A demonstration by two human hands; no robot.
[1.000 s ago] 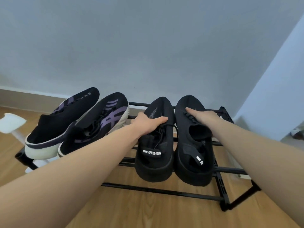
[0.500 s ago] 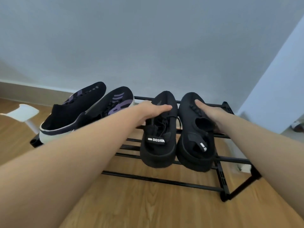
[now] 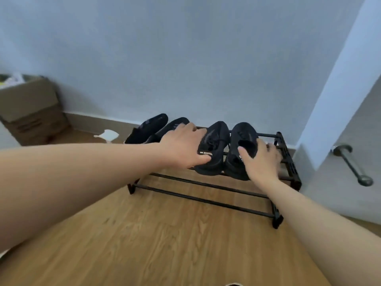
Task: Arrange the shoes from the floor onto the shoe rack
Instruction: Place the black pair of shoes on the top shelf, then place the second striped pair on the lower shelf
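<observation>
**Both hands on the black pair, top rail of the rack**

Nearest, both forearms run in from the bottom corners over bare wood floor (image 3: 165,240), w/ plenty of open floor in front of the rack. A pale sliver at the bottom edge is cut off, can't tell what it is.

Next, shoe rack (image 3: 206,200): black metal bars, lower tier bare, right end close to the wall corner.

Left hand (image 3: 183,147) lies flat, fingers spread, grip loose on the left black shoe (image 3: 214,145) and covering its inner side; thumb sits just below the heel tab, white lettering reads approx. "DESIGN", last letter blurred. Right hand (image 3: 261,159) rests on the right black shoe (image 3: 241,141), fingers splayed wide, thumb at the shoe opening; it hides the outer side and most of a white tab, unreadable. Whether either hand actually clamps, can't tell.

Both shoes sit on the top tier, touching, toes to the wall. Left of them a dark pair (image 3: 152,129), half hidden by the left hand, markings too blurred to read.

Farther left: white object (image 3: 108,134) on the floor, cardboard box (image 3: 31,112) cut by the frame edge. Right: metal bar (image 3: 352,164) on the wall.
</observation>
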